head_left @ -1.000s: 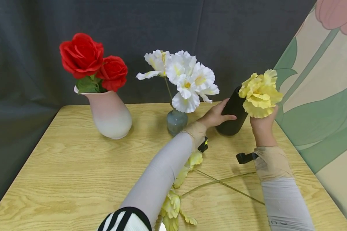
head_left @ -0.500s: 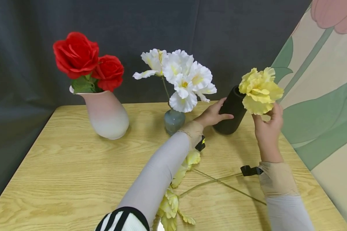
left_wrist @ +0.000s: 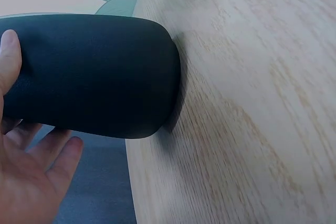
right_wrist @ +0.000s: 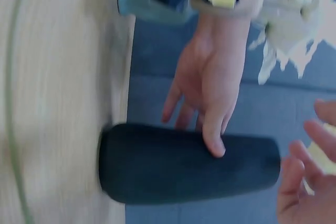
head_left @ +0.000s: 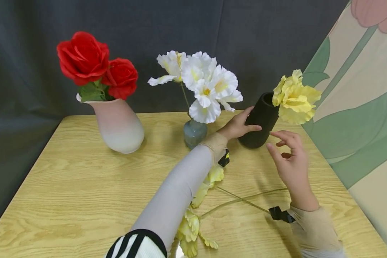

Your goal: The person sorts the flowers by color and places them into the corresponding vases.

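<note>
A black vase (head_left: 260, 120) stands at the back right of the table. My left hand (head_left: 240, 123) holds it from the left, thumb across its near side; in the left wrist view, the left hand (left_wrist: 31, 161) has its fingers round the vase's far side. One yellow flower (head_left: 296, 100) leans out of the vase's mouth to the right, its stem hidden. My right hand (head_left: 291, 156) hangs below that bloom with bent fingers and a gap between thumb and fingertips, holding nothing. Two more yellow flowers, one nearer (head_left: 189, 229) and one farther (head_left: 209, 182), lie partly behind the left forearm.
A small blue-grey vase (head_left: 195, 133) with white flowers (head_left: 208, 87) stands just left of my left hand. Farther left is a pink-and-white vase (head_left: 120, 125) holding red roses (head_left: 84, 59). Two crossing stems (head_left: 242, 200) lie on the wooden table (head_left: 93, 193). A dark curtain hangs behind.
My right hand has let go of the yellow flower and drawn back down toward me. The bloom stays at the vase's mouth. My left hand keeps its hold on the black vase.
</note>
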### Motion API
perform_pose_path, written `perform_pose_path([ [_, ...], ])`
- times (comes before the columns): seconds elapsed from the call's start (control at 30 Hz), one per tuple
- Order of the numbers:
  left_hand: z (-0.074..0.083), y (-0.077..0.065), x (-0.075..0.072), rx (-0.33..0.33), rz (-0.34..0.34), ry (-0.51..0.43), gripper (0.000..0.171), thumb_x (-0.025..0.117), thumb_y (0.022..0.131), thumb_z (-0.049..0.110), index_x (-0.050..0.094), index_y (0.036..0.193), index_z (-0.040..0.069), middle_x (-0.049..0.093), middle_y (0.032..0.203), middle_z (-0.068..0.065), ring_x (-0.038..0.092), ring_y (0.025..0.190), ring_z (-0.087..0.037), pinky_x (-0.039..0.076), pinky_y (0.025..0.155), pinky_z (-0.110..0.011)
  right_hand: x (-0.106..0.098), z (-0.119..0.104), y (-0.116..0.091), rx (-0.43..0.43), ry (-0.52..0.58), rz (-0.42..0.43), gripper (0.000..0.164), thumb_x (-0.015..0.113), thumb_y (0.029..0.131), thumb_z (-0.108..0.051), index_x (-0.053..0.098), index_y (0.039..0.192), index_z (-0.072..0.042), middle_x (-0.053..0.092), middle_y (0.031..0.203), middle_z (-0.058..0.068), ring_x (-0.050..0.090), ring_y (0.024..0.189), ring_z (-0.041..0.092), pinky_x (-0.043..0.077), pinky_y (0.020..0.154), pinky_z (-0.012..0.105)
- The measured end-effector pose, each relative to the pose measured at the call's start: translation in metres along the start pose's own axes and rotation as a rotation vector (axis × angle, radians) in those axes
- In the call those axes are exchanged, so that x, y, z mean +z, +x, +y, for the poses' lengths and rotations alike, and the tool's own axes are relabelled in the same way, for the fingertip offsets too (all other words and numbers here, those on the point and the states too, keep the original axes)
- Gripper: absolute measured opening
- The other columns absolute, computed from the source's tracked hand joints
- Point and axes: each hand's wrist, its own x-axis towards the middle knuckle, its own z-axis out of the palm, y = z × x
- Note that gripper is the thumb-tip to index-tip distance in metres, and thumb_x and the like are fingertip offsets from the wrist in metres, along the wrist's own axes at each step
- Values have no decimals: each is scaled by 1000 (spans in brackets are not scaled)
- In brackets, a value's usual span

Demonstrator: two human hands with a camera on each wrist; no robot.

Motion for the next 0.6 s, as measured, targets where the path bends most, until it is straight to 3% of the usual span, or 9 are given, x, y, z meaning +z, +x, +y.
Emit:
perform_pose_path([
  [0.13, 1, -1, -1, 4, -1, 14, 89, 71, 92, 36, 18, 160, 15, 27, 164, -5, 34, 149, -21, 35, 118, -28, 8, -10, -15, -139, -1, -177, 36, 71, 84, 10, 70, 117, -4, 58, 119, -6, 48, 90, 0, 41, 59, 11],
  [0.27, 1, -1, -2, 16, 4, 23, 88, 71, 92, 35, 18, 160, 14, 27, 164, -6, 34, 148, -21, 36, 117, -27, 17, -15, -26, -251, -31, -301, 42, 75, 80, 10, 69, 118, -7, 62, 119, 7, 47, 91, 0, 44, 62, 18],
  [0.4, 1, -1, -2, 6, -4, 17, 88, 71, 92, 35, 19, 160, 15, 28, 164, -5, 35, 148, -21, 38, 115, -26, 26, -18, -35, -343, -35, -431, 39, 76, 81, 6, 69, 115, -11, 66, 114, 4, 50, 94, 6, 46, 61, 24],
  [0.6, 1, -3, -2, -7, -11, -8, 88, 72, 92, 35, 19, 160, 16, 27, 165, -2, 35, 148, -20, 41, 113, -25, 44, -25, -52, -460, -11, -632, 27, 75, 84, -1, 70, 108, -13, 65, 110, -3, 50, 99, 9, 50, 80, 29],
])
